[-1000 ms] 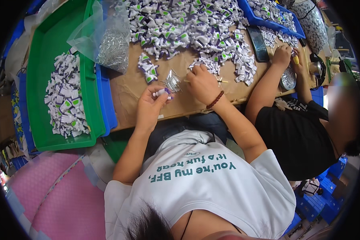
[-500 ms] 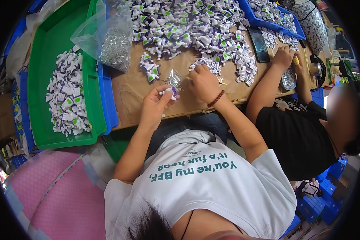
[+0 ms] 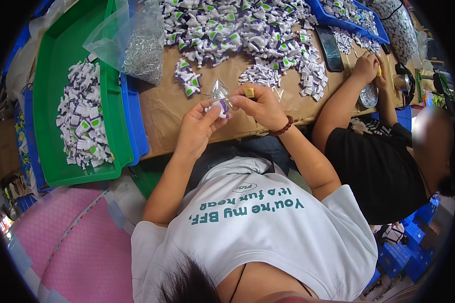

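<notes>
Between the fingers of my left hand (image 3: 197, 123) is a small white and purple toy body part (image 3: 219, 108). My right hand (image 3: 263, 106) is closed, its thumb and index fingertip meeting at the toy part's right side; anything tiny pinched there is too small to make out. A short yellow piece (image 3: 249, 92) sticks up from the curled fingers of that hand, the rest of it hidden. Just beyond my hands lies a loose heap of thin silvery pins (image 3: 218, 89). A small cluster of white, purple and green toy parts (image 3: 188, 79) rests left of the pins.
A large pile of toy parts (image 3: 227, 33) covers the far table. On the left stand a green tray (image 3: 111, 123) holding more parts and a clear bag of pins (image 3: 144, 53). A phone (image 3: 329, 48) and a blue tray (image 3: 338, 21) lie right, near a co-worker's hands (image 3: 367, 68).
My right hand has turned over and come from the table beside the pins to the toy part in my left hand. The yellow piece now points upward. My left hand stays nearly in place.
</notes>
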Demonstrator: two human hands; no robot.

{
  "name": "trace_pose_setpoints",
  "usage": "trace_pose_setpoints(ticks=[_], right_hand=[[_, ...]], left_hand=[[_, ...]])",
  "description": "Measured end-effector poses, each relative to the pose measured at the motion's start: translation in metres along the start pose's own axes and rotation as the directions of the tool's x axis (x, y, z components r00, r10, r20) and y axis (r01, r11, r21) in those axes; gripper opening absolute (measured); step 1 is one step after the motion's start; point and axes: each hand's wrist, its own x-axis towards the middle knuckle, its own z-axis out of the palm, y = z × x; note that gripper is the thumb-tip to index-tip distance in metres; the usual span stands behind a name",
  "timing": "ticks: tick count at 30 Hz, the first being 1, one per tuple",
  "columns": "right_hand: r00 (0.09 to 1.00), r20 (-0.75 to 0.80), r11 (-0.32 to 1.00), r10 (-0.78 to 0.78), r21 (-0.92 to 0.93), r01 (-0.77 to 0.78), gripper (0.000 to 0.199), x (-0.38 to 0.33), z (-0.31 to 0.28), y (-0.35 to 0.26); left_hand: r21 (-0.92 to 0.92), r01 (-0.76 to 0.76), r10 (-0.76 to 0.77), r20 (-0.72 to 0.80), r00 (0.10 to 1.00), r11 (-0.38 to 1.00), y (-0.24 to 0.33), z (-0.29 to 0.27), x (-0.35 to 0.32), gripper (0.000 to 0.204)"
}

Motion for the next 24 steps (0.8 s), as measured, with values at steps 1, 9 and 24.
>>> trace_pose_setpoints(ticks=[1, 9, 24], right_hand=[[1.0, 0.009, 1.0, 0.011, 0.019, -0.011, 0.011, -0.001, 0.001, -0.001], [0.999, 0.041, 0.99, 0.035, 0.133, -0.04, 0.011, -0.006, 0.002, 0.0], [0.979, 0.054, 0.974, -0.197, -0.099, 0.202, 0.011, -0.016, -0.003, 0.011]], left_hand=[[-0.006, 0.003, -0.003, 0.0, 1.0, 1.0, 0.0, 0.0, 0.0, 0.02], [-0.109, 0.091, -0.089, 0.023, 0.996, 0.99, -0.004, -0.003, 0.003, 0.019], [-0.205, 0.21, -0.204, 0.054, 0.978, 0.956, -0.005, -0.009, 0.002, 0.018]])
